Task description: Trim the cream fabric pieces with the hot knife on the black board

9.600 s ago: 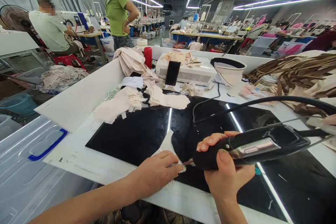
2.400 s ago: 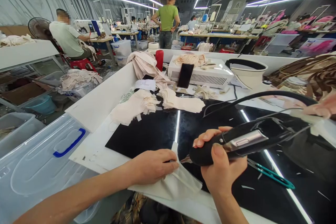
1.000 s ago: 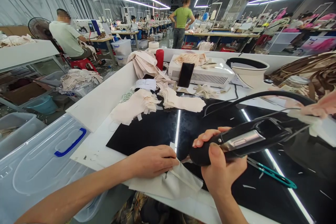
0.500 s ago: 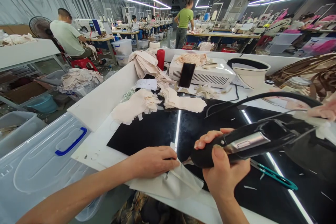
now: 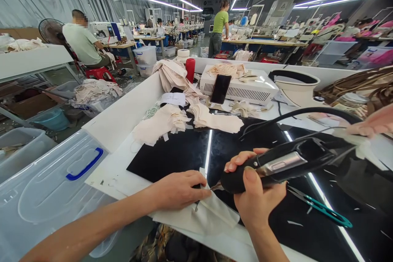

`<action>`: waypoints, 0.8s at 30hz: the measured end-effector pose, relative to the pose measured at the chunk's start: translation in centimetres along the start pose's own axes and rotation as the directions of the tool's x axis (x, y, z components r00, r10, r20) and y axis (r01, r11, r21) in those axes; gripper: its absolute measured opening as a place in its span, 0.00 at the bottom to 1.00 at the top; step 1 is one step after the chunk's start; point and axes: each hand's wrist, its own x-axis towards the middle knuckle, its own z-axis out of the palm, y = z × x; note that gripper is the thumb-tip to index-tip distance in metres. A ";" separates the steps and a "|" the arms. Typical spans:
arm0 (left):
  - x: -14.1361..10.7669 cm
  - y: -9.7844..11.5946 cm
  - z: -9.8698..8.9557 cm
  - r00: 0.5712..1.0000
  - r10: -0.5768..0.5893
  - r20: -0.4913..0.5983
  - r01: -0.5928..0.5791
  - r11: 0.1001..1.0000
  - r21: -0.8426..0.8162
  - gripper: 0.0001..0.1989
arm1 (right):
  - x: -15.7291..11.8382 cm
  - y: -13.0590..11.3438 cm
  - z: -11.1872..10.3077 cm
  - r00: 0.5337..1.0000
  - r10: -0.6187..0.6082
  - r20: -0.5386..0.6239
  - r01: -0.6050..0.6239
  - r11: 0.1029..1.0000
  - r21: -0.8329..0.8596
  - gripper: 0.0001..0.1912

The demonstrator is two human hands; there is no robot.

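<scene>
My left hand (image 5: 184,188) lies at the table's front edge, its fingers closed on a thin off-white piece of fabric (image 5: 216,213). The fabric hangs partly over the edge and is creased. In my right hand (image 5: 258,200) is a thick black corded handheld tool (image 5: 294,157) with a silver panel; its exact kind I cannot tell. The tool's small metal tip (image 5: 216,186) points left, at the fabric just beside my left fingertips. Teal-handled thread snips (image 5: 330,213) lie on the black sheet, right of my right hand.
Stacked cream fabric pieces (image 5: 215,118) lie behind my hands. Beyond them stand a phone (image 5: 220,89), a white vented box (image 5: 239,86) and a red thread cone (image 5: 190,69). Another person's hand (image 5: 373,125) reaches in from the right. A lidded plastic bin (image 5: 46,196) stands left.
My right hand and the tool have shifted slightly left. The other person's hand at the right edge has come further into view. My left hand stays on the fabric.
</scene>
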 end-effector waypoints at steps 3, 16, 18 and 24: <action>0.0 0.0 0.0 1.000 0.001 -0.006 -0.001 1.000 0.001 0.13 | 0.0 0.1 0.0 1.000 0.018 -0.002 -0.018 1.000 -0.019 0.15; -0.1 0.0 0.2 1.000 0.003 -0.026 -0.002 1.000 0.008 0.11 | 0.9 0.6 0.8 1.000 0.007 -0.024 -0.007 1.000 0.027 0.16; 0.0 0.0 0.2 0.999 0.001 -0.033 -0.001 1.000 0.008 0.11 | 0.8 0.5 0.8 1.000 0.007 -0.029 -0.006 1.000 0.027 0.16; 0.0 0.0 0.1 0.999 0.007 -0.039 -0.007 1.000 -0.003 0.11 | 0.7 0.4 0.8 1.000 0.000 -0.010 0.001 1.000 0.025 0.16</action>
